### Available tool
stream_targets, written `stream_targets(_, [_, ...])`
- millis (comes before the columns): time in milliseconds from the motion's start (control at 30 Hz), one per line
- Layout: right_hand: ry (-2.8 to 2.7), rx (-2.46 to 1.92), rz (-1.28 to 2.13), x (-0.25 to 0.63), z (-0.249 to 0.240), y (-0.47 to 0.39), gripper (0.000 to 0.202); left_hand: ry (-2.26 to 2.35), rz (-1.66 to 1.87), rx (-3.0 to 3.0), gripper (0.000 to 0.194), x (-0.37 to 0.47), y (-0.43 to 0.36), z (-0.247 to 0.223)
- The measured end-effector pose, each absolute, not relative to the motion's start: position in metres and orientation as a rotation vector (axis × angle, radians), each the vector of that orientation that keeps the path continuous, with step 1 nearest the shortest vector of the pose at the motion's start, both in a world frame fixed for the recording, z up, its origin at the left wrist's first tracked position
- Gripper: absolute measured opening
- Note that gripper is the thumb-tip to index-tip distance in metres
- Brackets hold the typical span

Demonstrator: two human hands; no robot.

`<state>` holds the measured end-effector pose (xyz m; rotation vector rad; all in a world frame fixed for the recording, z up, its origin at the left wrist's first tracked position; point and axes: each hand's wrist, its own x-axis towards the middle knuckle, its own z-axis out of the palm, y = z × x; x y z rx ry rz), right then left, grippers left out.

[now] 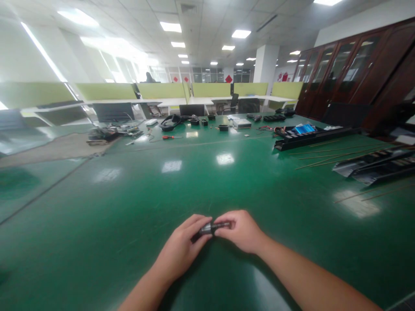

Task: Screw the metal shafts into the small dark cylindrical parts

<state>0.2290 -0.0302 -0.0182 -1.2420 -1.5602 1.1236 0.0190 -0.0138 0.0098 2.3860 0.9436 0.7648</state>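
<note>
My left hand [184,242] is closed around a small silver and dark cylindrical part [206,228], holding it level just over the green table [155,194]. Out of its right end runs a thin ridged shaft [220,225], which looks like a screw or spring-wrapped rod. The thumb and fingers of my right hand [240,231] pinch this shaft near its far tip. Both hands are close together at the near middle of the table. The fingers hide part of the cylinder, and its exact kind does not show.
Farther back lie a red-handled screwdriver [171,137], a black headset-like item [170,122] and a white box [241,123]. At the right are a black tray [304,136], thin rods [324,157] and black metal channels [372,168]. Clutter [106,133] sits at the left.
</note>
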Motion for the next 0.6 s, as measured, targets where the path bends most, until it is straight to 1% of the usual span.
stream_targets(600, [-1.577, -1.244, 1.161, 0.2317, -0.0185, -0.0304, 0.016, 0.941, 0.695, 2.317, 0.029, 0.0211, -0.0185, 0.0148])
